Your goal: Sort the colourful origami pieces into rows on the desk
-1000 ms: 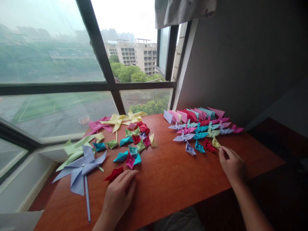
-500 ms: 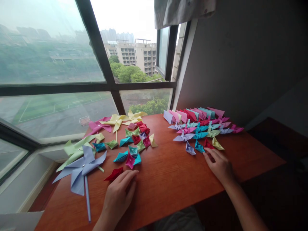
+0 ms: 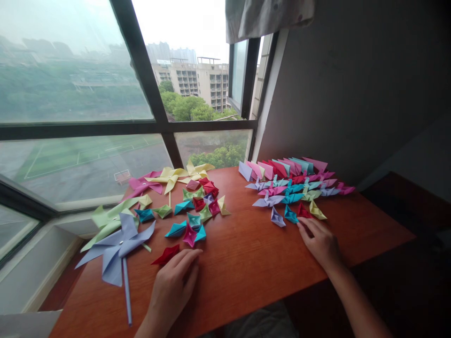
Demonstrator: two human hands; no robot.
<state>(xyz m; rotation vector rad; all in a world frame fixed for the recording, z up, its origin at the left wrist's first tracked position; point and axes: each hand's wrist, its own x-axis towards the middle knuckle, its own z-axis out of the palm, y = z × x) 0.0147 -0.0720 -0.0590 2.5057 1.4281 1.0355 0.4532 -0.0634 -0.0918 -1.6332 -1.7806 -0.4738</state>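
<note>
My left hand (image 3: pixel 176 279) rests on the wooden table (image 3: pixel 239 263), its fingers loosely bent and holding nothing I can see. A red paper boat (image 3: pixel 166 255) lies just beyond its knuckles, partly behind them. On the right, my right hand (image 3: pixel 320 241) lies with thumb and fingers apart, its tips by another red paper boat (image 3: pixel 303 211). In that same front row are a lilac boat (image 3: pixel 277 217), a blue boat (image 3: pixel 291 214) and a yellow boat (image 3: pixel 317 210). Whether the right fingertips touch the red boat I cannot tell.
Several mixed paper boats (image 3: pixel 190 234) lie loosely left of centre. Paper pinwheels, one lilac (image 3: pixel 121 244), line the left side. Folded cranes (image 3: pixel 294 188) and paper planes (image 3: pixel 282 168) stand in rows at the back right. A window (image 3: pixel 207 124) borders the table.
Both hands and the paper pieces stay in place. The view has shifted very slightly.
</note>
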